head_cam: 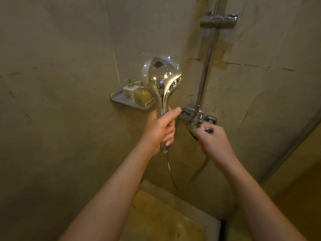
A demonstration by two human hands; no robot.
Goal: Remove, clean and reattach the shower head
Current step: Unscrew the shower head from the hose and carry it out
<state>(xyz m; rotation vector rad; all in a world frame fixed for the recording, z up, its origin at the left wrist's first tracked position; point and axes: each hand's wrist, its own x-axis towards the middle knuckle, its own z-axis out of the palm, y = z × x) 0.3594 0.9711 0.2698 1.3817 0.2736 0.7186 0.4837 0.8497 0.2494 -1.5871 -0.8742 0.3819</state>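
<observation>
My left hand (pixel 161 129) grips the handle of the chrome shower head (pixel 160 79) and holds it upright, its round back toward me. A thin hose (pixel 171 173) hangs from the handle's lower end and loops down. My right hand (pixel 214 140) is at the chrome mixer valve (pixel 194 117) on the wall, its fingers curled round the valve's lever or knob (pixel 208 130). The empty sliding holder (pixel 218 20) sits high on the vertical riser rail (pixel 207 63).
A small metal corner shelf (pixel 121 100) with two pump bottles (pixel 133 93) hangs on the wall behind the shower head. Beige tiled walls meet in a corner. A raised floor step (pixel 173 197) lies below.
</observation>
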